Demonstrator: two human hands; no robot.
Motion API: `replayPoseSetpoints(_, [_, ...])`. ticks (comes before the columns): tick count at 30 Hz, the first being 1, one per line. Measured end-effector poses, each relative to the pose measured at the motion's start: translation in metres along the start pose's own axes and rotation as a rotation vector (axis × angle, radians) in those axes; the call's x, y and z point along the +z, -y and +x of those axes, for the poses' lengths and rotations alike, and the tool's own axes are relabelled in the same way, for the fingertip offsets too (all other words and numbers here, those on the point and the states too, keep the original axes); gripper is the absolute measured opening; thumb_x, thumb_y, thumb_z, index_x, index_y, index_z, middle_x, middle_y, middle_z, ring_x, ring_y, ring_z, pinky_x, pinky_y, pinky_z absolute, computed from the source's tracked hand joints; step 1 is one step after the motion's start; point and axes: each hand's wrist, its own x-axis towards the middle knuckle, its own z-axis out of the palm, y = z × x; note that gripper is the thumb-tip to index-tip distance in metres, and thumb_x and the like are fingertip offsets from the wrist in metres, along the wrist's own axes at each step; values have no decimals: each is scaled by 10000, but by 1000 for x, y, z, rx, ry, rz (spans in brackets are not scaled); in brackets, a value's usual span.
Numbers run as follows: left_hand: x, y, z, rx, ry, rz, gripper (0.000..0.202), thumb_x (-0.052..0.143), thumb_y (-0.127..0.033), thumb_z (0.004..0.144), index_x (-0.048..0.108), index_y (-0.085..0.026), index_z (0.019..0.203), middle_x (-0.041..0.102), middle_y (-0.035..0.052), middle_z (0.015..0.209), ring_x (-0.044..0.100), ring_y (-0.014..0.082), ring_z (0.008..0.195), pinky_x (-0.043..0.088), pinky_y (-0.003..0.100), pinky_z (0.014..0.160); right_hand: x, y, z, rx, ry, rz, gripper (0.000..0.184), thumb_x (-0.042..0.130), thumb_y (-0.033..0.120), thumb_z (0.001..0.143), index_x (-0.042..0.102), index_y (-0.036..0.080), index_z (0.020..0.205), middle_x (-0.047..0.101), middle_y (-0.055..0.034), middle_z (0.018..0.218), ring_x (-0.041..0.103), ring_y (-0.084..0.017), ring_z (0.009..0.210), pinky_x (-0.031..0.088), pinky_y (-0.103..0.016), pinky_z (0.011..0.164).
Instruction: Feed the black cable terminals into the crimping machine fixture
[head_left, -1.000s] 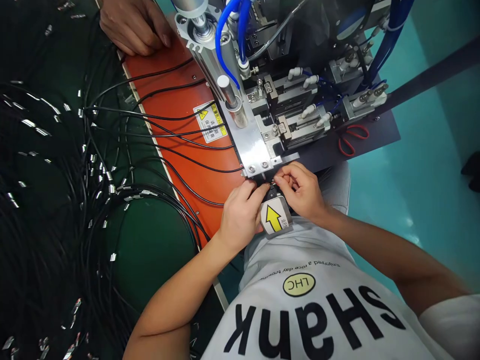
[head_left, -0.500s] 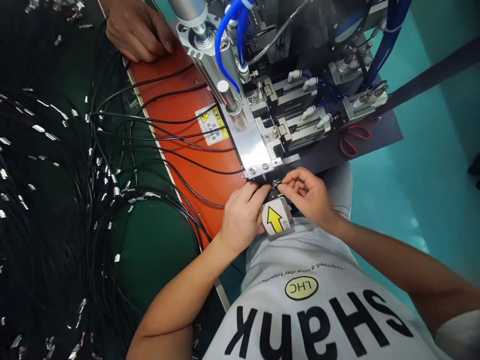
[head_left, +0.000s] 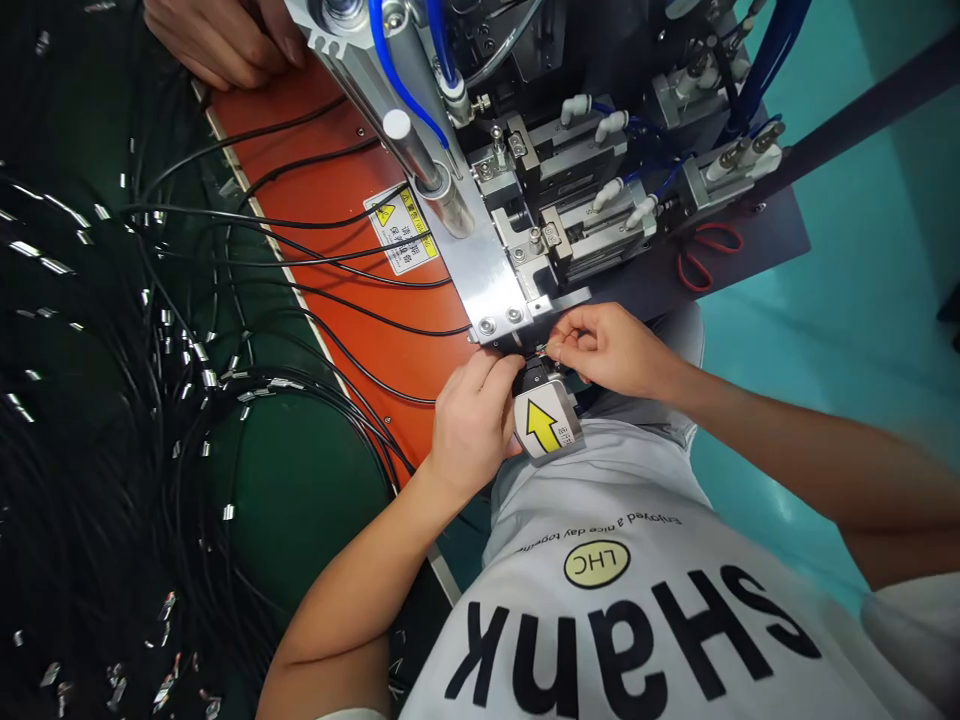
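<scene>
My left hand [head_left: 474,420] is curled closed at the front edge of the machine [head_left: 525,200], its fingers pinching a black cable [head_left: 375,385] just under the metal plate [head_left: 487,280]. My right hand [head_left: 607,350] pinches the thin wire ends at the same spot, thumb and forefinger pressed together. Directly below both hands sits a grey block with a yellow arrow label [head_left: 546,425].
Several black cables cross the orange mat [head_left: 337,200] to the machine. A heap of black cables with metal ends [head_left: 112,380] covers the green table at left. Another person's hand [head_left: 217,35] rests at the top. Red scissors [head_left: 705,265] lie on the dark base.
The view has shifted, so the machine sits higher and more to the left. My right hand has moved slightly up, still pinching the wire ends. My left hand keeps its grip.
</scene>
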Motion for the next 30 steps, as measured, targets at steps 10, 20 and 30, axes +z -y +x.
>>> replayPoseSetpoints(10, [0, 0, 0, 4, -22, 2, 266, 449, -153, 950, 622, -186, 1150, 624, 90, 984, 612, 184, 873, 506, 292, 735, 17, -45, -14, 7, -268, 140, 168, 660, 356, 870, 647, 189, 879, 546, 18, 703, 492, -110, 536, 399, -261, 511])
replayPoseSetpoints(20, [-1, 1, 1, 4, -18, -14, 258, 456, -160, 957, 620, -195, 1153, 633, 90, 1005, 620, 187, 888, 518, 296, 752, 14, -22, -2, 100, 8, 471, 201, 705, 368, 842, 625, 184, 850, 554, 52, 640, 484, -92, 538, 393, -255, 580])
replayPoseSetpoints(30, [-1, 0, 2, 13, -20, -20, 252, 457, -141, 949, 615, -179, 1142, 636, 104, 1027, 630, 195, 938, 523, 306, 778, 18, -24, 1, 178, 13, 641, 257, 681, 407, 854, 624, 158, 829, 559, 41, 699, 491, -65, 518, 340, -234, 512])
